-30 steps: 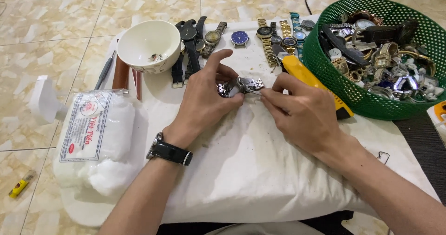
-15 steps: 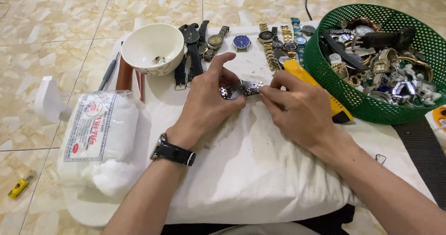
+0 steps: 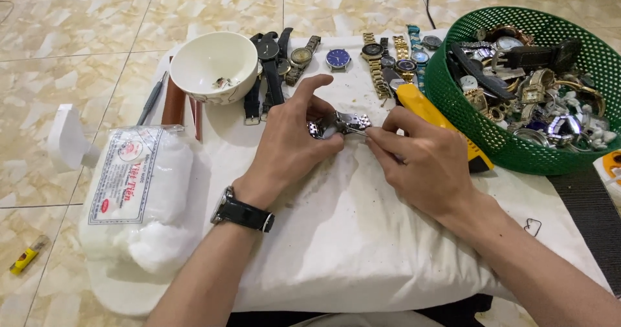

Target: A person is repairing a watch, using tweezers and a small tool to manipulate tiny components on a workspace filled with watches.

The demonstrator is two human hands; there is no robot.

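Head view: the left hand (image 3: pixel 291 146) pinches a metal watch (image 3: pixel 337 124) just below the white bowl (image 3: pixel 213 65); the right hand (image 3: pixel 424 162) grips a thin tool at its band. The tool could slip off the link and scratch it, or jab a finger.

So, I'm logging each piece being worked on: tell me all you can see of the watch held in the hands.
The watch is silvery metal with a shiny linked band. It lies level just above the white cloth, pinched in the left hand, while the right hand touches its band end. Its dial is hidden.
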